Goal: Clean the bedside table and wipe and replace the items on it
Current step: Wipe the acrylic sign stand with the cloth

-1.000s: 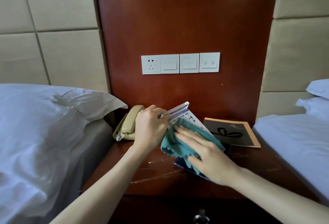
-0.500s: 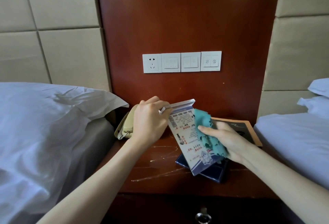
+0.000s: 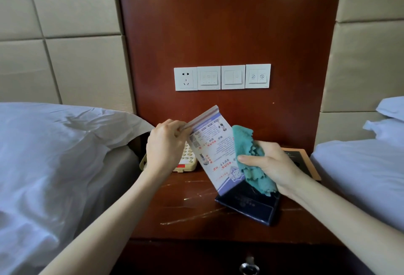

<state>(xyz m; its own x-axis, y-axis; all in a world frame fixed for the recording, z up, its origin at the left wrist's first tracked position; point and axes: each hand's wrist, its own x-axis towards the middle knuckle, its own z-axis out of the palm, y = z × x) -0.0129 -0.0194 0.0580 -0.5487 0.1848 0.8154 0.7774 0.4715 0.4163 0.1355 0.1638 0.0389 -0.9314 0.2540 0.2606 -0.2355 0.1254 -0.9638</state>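
Note:
A printed card in a clear stand (image 3: 213, 150) leans tilted on its dark blue base (image 3: 251, 206) on the wooden bedside table (image 3: 185, 220). My left hand (image 3: 165, 145) pinches the stand's top left edge. My right hand (image 3: 271, 167) grips a teal cloth (image 3: 249, 154) bunched against the card's right side. A beige telephone (image 3: 187, 161) sits behind my left hand, mostly hidden. A dark booklet with an orange border (image 3: 302, 161) lies at the table's back right, partly covered by my right hand.
White-sheeted beds flank the table, one on the left (image 3: 54, 165) and one on the right (image 3: 360, 170). A socket and switch panel (image 3: 222, 77) is on the wooden wall panel above. A drawer knob (image 3: 249, 267) shows at the bottom.
The stand has been raised more upright and turned, and the cloth has slid from its face to its right edge. The telephone keypad is now visible behind my left hand.

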